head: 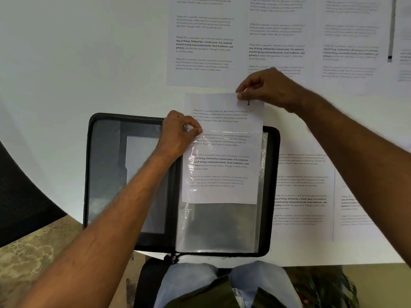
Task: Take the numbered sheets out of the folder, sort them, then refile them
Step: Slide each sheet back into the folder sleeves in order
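White tabletop point(89, 63): right hand point(266, 85) and left hand point(178, 132) are pinching printed white sheet point(220, 165) and clear plastic sleeve point(218, 225); the sheet is risking creasing at the sleeve mouth.

The table point(89, 63) lies bare along its left edge and far-left corner, open to a passing hand, while printed sheets point(275, 36) crowd the far and right edges and the open folder point(106, 174) fills the near edge's middle.

Folder point(106, 174): lying open on the table point(66, 63).
Sheet point(222, 165): sitting halfway in the right-side sleeve point(222, 225).
Other sheets point(204, 41): lying behind and right.
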The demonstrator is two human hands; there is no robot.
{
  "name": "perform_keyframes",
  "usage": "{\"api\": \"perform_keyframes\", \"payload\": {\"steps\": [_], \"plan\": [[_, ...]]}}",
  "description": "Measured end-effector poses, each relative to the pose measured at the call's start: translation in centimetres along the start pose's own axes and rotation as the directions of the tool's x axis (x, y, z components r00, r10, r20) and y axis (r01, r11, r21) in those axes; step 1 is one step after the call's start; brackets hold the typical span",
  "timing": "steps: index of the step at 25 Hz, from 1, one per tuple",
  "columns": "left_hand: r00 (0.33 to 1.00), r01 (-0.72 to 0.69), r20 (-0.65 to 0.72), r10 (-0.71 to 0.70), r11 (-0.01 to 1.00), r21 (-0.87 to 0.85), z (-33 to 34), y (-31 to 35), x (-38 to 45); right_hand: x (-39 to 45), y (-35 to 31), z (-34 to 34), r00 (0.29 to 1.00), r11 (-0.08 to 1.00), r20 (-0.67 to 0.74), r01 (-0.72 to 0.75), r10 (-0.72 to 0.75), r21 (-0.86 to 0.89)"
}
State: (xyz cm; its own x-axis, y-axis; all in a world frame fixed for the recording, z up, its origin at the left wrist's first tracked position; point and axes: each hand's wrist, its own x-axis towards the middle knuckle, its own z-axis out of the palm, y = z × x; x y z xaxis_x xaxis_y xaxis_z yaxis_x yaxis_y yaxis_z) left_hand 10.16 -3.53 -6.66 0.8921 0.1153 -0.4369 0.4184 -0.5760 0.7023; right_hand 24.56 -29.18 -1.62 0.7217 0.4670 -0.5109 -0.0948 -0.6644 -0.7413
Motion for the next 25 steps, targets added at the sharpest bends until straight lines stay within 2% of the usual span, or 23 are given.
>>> {"api": "perform_keyframes", "payload": {"steps": [6,13,18,25], "plan": [[1.0,-0.015,0.002,0.015,1.0,-0.012,0.1,-0.2,0.0,2.2,-1.8,1.7,0.981,0.922,0.187,0.02,0.056,-0.386],[0.999,-0.039,-0.015,0.038,0.998,-0.054,0.3,-0.8,0.1,1.5,-1.6,3.0,0.923,0.908,0.365,0.043,0.124,-0.417],[0.999,-0.036,-0.015,0.036,0.998,-0.054,0.4,-0.7,0.1,1.3,-1.7,4.1,0.894,0.887,0.418,0.054,0.161,-0.458],[0.998,-0.062,-0.006,0.062,0.995,-0.082,0.5,-1.0,-0.2,1.0,-2.4,5.9,0.817,0.845,0.511,0.056,0.268,-0.532]]}}
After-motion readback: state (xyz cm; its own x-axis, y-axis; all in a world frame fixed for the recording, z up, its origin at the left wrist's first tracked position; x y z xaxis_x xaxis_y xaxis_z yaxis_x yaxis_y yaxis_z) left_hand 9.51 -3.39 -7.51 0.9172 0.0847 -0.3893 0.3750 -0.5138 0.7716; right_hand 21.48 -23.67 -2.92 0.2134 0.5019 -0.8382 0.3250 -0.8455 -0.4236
